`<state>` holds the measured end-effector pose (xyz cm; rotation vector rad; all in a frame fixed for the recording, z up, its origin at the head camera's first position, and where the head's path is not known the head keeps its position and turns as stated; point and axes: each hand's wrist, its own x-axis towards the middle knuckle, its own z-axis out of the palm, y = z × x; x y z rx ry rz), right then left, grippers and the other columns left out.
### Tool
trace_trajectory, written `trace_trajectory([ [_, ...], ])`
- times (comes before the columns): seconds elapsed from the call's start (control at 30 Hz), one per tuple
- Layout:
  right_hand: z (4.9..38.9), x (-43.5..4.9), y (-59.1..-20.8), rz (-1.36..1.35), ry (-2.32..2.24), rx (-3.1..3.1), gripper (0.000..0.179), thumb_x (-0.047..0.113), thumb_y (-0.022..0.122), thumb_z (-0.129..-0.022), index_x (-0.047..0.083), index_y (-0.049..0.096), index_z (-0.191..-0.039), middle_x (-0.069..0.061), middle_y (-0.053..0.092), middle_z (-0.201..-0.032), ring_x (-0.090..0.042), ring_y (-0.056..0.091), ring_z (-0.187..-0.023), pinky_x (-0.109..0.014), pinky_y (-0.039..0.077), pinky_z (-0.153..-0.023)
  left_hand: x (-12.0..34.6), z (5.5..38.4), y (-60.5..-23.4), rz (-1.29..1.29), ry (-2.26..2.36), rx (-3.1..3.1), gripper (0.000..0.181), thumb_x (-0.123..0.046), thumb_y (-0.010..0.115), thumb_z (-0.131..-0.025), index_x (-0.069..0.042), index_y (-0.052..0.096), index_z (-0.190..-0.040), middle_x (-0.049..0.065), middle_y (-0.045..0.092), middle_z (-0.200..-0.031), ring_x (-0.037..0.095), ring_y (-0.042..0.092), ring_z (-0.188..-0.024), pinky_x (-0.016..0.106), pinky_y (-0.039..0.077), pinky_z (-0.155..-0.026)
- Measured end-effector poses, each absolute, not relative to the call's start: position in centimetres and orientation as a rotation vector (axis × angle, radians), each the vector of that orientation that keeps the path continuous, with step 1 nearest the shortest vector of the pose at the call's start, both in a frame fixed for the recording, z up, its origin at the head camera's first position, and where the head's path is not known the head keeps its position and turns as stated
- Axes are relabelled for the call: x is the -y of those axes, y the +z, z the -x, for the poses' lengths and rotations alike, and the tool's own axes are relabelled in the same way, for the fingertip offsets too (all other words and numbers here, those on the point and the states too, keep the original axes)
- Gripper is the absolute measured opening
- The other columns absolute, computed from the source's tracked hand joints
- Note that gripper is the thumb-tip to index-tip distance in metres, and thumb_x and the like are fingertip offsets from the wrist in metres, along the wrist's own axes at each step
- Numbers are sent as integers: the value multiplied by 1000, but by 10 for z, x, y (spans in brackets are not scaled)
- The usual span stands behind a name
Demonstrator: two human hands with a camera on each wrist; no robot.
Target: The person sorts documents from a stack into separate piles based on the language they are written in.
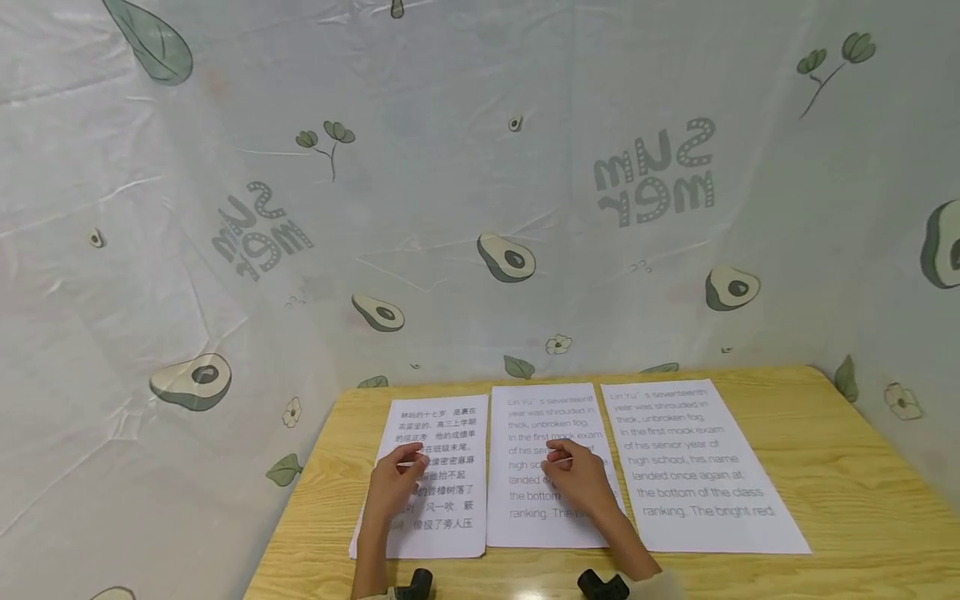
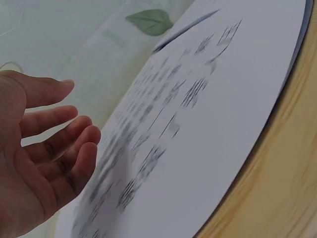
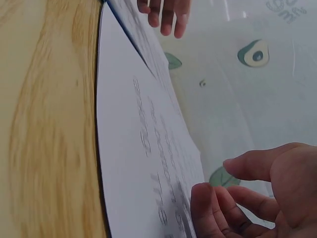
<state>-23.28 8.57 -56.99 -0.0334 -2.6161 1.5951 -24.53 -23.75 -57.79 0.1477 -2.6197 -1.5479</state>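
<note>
My left hand [image 1: 393,483] hovers over a sheet printed with Chinese characters [image 1: 457,537], covering part of its lines. In the left wrist view the left hand [image 2: 54,148] has loosely bent fingers, thumb apart from them, and nothing between. Over the middle sheet of English text [image 1: 525,533] is my right hand [image 1: 581,479], hiding some words. The right wrist view shows this right hand [image 3: 257,193] with relaxed, slightly curled fingers, holding nothing. To its right lies another sheet of English text [image 1: 697,492], which neither hand touches.
The three sheets lie side by side on a light wooden table [image 1: 847,467]. A pale curtain [image 1: 435,192] printed with avocados and leaves hangs behind and at both sides. Black wrist devices, left [image 1: 416,583] and right [image 1: 603,585], show at the lower edge.
</note>
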Motion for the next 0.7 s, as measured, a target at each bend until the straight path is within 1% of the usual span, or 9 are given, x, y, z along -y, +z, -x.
trace_trajectory([
  [0.23,230,-119,-567,76,1543,2622,36,10,76,-94,-3,73,-128,-8,75,-102,-16,73,-90,-21,55,-76,202,252,-585,-85,-1566,2645,42,-30,74,-101,-4,72,-135,10,73,-113,14,67,-86,24,59,-68],
  [0.4,227,-142,-565,120,1510,2637,39,10,75,-95,-3,71,-132,-10,75,-106,-17,73,-92,-19,55,-74,180,253,-582,-21,-1642,2624,44,-29,74,-101,-3,71,-135,12,73,-113,16,68,-85,24,59,-68],
  [0.7,221,-171,-561,151,1488,2659,41,15,74,-98,-2,68,-135,-11,75,-112,-17,73,-96,-20,57,-73,145,257,-581,16,-1695,2600,41,-26,76,-99,-3,73,-134,10,75,-112,14,68,-82,23,57,-65],
])
